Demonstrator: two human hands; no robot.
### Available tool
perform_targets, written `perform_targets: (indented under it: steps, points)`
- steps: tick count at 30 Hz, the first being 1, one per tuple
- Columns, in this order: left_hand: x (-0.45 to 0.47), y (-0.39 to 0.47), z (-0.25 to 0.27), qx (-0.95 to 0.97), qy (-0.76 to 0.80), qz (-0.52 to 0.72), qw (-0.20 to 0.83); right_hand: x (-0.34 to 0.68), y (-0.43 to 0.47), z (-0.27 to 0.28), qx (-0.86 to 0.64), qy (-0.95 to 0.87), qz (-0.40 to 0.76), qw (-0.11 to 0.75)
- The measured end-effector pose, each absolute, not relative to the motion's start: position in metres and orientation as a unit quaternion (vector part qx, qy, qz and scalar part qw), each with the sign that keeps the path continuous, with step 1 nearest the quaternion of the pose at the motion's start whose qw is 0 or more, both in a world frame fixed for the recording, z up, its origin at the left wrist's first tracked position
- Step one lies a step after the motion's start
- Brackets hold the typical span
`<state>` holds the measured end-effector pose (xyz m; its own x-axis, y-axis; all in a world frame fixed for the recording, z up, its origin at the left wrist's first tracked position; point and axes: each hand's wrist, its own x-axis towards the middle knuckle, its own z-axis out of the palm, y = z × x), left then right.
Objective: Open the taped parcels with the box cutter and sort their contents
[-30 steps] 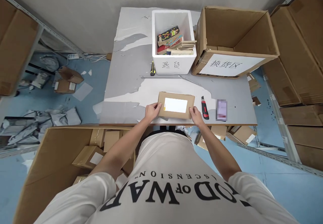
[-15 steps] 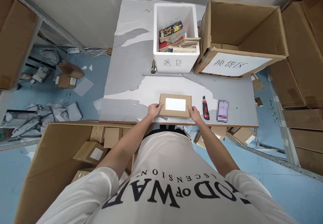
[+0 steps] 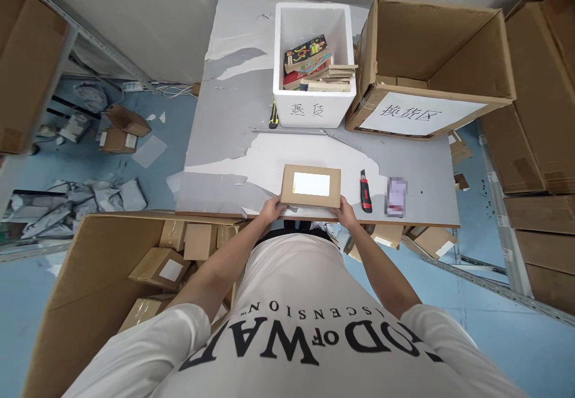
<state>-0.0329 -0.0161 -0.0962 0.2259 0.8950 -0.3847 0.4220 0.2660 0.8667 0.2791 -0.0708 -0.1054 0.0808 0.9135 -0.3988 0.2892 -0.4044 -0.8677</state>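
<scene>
A small brown cardboard box [image 3: 287,190] with a blank-looking white label [image 3: 311,184] lies near the front edge of the table. My left hand [image 3: 272,209] grips its near left corner. At the near right corner, my right hand [image 3: 345,212] has hold of it, with some fingers hidden by the box. To the right of that hand lies a red and black utility knife [image 3: 366,192]. Beyond the knife is a pinkish phone-shaped thing [image 3: 396,197], blurred out.
A white foam bin [image 3: 309,111] holding several books stands at the back, with a yellow and black cutter [image 3: 274,117] beside it. Right of it is a large open carton [image 3: 467,111]. An open carton [image 3: 76,284] of small boxes sits below on my left. Shelves flank both sides.
Both hands have slid from the box's sides down to its near corners. The box has shifted very slightly left and away from me.
</scene>
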Motion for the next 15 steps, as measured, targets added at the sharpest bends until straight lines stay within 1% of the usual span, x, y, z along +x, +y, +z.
perform_targets:
  steps: [3, 6, 10, 12, 15]
  points:
    - [-0.027, -0.017, -0.09, 0.582, 0.594, 0.203, 0.517, 0.273, -0.067, -0.097, -0.667, -0.431, 0.52, 0.315]
    - [-0.027, -0.013, -0.074, 0.608, 0.592, 0.201, 0.489, 0.275, -0.063, -0.08, -0.638, -0.448, 0.531, 0.332]
    - [-0.026, 0.0, -0.043, 0.644, 0.598, 0.218, 0.424, 0.281, -0.052, -0.051, -0.629, -0.478, 0.507, 0.344]
    - [-0.021, 0.01, -0.028, 0.656, 0.615, 0.221, 0.378, 0.283, -0.042, -0.037, -0.667, -0.494, 0.46, 0.315]
    - [-0.012, 0.024, -0.013, 0.664, 0.639, 0.203, 0.331, 0.286, -0.026, -0.025, -0.721, -0.52, 0.388, 0.245]
